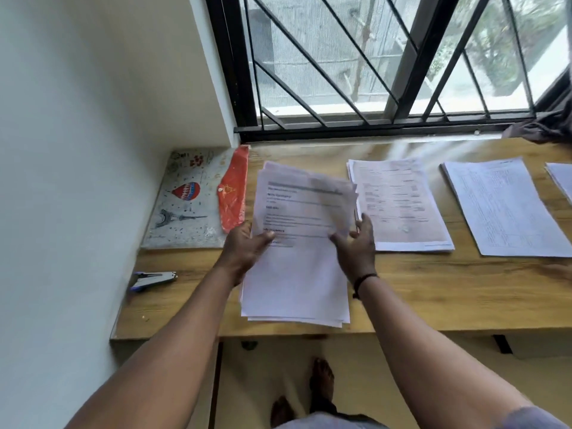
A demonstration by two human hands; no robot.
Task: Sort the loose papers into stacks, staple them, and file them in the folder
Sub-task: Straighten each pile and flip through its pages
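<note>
A loose stack of printed papers (pixel 298 274) sits between my hands above the wooden desk (pixel 433 292), its sheets fanned unevenly and blurred at the top. My left hand (pixel 244 246) grips the stack's left edge, thumb on top. My right hand (pixel 356 243) is at the right edge with the fingers spread and slightly bent, touching the sheets. A second paper stack (pixel 402 205) lies flat to the right, a third (pixel 501 205) further right, and a fourth (pixel 561 178) at the frame edge. The folder (pixel 185 199), patterned with a balloon and an orange flap, lies at the left. A stapler (pixel 151 280) rests near the wall.
A white wall bounds the desk on the left. A barred window (pixel 387 63) runs along the back. Dark cloth (pixel 541 128) lies at the back right corner. My bare feet (pixel 309 394) show on the floor below the desk's front edge.
</note>
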